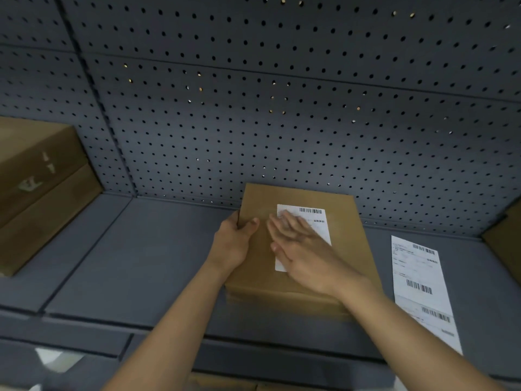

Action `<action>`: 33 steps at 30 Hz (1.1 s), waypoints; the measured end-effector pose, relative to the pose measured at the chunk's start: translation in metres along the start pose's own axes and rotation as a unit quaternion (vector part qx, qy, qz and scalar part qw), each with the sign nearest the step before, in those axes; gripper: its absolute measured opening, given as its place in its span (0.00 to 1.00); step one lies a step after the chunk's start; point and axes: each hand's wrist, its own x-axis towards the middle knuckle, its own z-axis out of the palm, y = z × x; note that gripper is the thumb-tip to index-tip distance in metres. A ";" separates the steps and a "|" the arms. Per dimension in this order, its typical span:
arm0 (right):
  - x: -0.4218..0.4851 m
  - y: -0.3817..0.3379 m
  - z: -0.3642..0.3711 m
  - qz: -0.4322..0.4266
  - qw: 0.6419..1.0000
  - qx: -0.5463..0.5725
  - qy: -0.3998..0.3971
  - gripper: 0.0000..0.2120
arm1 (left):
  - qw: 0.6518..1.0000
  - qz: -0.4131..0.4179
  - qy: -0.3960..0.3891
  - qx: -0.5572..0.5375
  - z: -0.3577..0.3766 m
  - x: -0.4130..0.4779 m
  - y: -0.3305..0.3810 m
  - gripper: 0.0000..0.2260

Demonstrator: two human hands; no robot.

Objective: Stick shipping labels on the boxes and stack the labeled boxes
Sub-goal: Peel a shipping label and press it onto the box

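Observation:
A brown cardboard box (349, 244) lies flat on the grey work surface in front of the pegboard wall. A white shipping label (318, 218) with a barcode sits on its top face. My right hand (298, 249) lies flat on the label with straight fingers pressing it down. My left hand (235, 241) grips the box's left edge, thumb on top and fingers round the side. The lower part of the label is hidden under my right hand.
A strip of white labels (423, 289) lies on the surface to the right of the box. Two stacked brown boxes (36, 187) stand at the far left. Another brown box edge (507, 235) shows at the far right. The grey pegboard (282, 108) closes the back.

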 end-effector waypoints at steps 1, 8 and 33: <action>-0.004 -0.008 0.002 -0.010 1.000 -0.005 0.004 0.26 | 1.000 0.000 0.001 0.005 0.000 -0.001 0.001 0.10; -0.013 -0.020 0.007 -0.028 0.999 -0.006 0.025 0.26 | 1.000 -0.004 0.000 0.019 -0.002 -0.004 0.006 0.10; -0.091 0.036 0.015 0.347 0.809 0.408 0.241 0.28 | 0.999 0.016 -0.037 -0.013 -0.015 -0.071 0.001 0.11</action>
